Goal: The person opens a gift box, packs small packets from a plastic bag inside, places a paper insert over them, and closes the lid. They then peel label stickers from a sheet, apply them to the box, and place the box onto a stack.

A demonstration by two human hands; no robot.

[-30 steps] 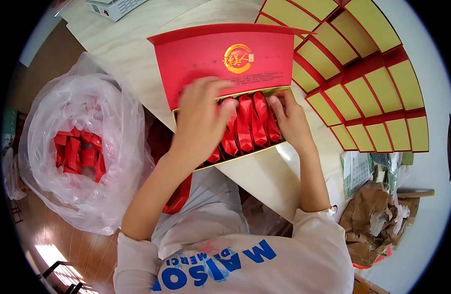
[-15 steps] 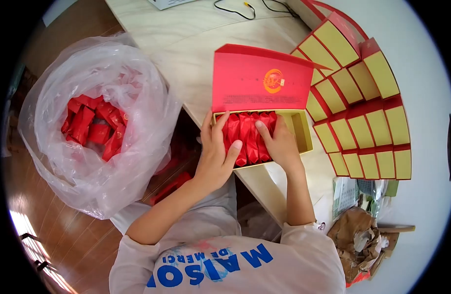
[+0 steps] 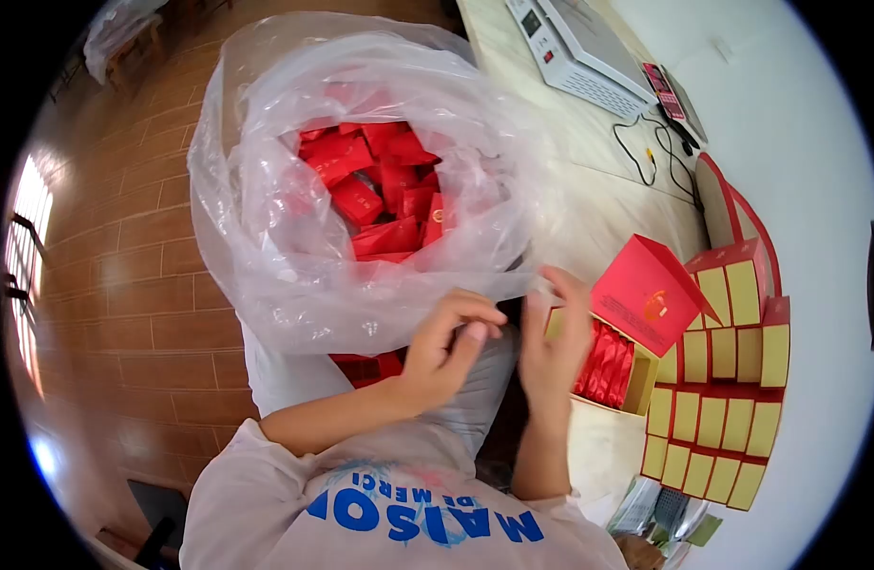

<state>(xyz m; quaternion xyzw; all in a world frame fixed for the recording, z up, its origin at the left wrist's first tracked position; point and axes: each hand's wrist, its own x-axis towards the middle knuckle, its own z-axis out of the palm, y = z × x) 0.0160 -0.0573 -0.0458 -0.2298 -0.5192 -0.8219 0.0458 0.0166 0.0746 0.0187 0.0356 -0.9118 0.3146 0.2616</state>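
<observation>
My left hand [image 3: 442, 351] is in front of the near rim of a clear plastic bag [image 3: 275, 313], its fingers loosely curled and nothing seen in it. Small red packets [image 3: 384, 185] fill the bag's opening. My right hand [image 3: 554, 347] is raised with its fingers apart, somewhat blurred, and looks empty. It partly covers the left end of a yellow-lined box [image 3: 642, 388], whose red lid [image 3: 646, 290] stands up. Inside that box, a row of red packets [image 3: 608, 366] stands side by side, with bare yellow lining at the right end.
Several red-and-yellow boxes [image 3: 712, 418] are stacked at the right of the table [image 3: 603, 214]. Farther back stand a white machine [image 3: 589, 57], a phone [image 3: 665, 90] and black cables [image 3: 646, 152]. Wood-look floor [image 3: 133, 323] lies to the left.
Both hands have left the packets in the box and moved left toward the bag. The view has turned left, so bag and box appear farther right.
</observation>
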